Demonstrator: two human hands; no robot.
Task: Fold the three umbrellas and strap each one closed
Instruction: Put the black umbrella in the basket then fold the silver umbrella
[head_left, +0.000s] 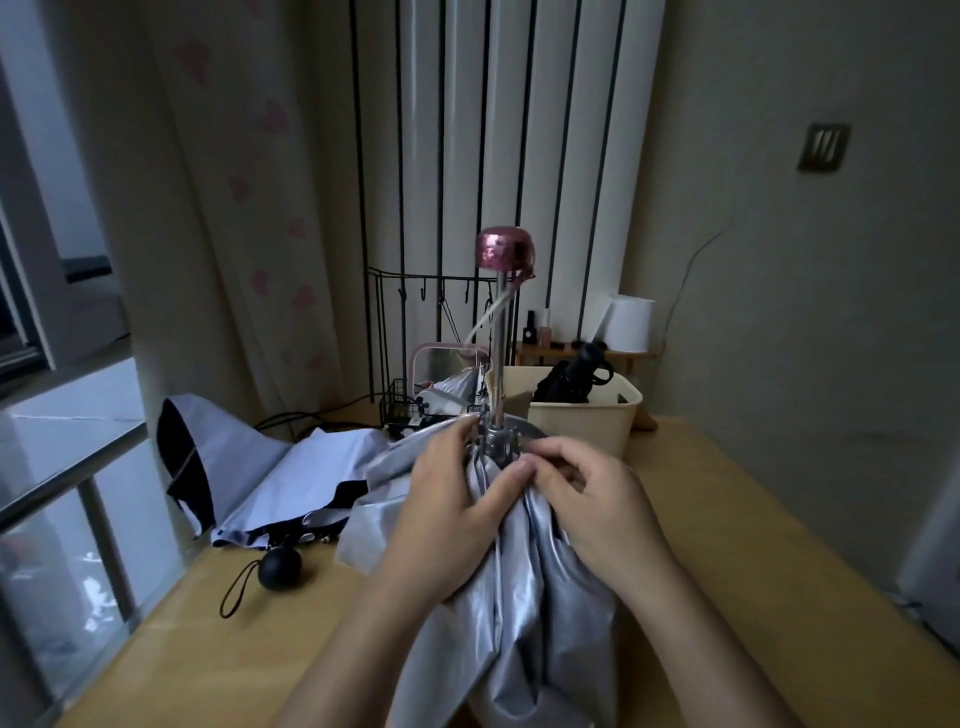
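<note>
Wooden worktop (727, 519) under everything. At left, lilac-and-black umbrella (270, 467) lying loose, its round black handle (280, 567) beside it. In the middle, silver umbrella (519, 597) held upright (pink handle (505, 254) on top, shaft extended). Left hand (452, 519) closed around gathered silver fabric; right hand (587, 499) pinching fabric just beside the shaft. Behind right, black umbrella (571, 379) folded inside beige bin (582, 415).

Left hand (451, 512), right hand (587, 499): closed grips.
</note>
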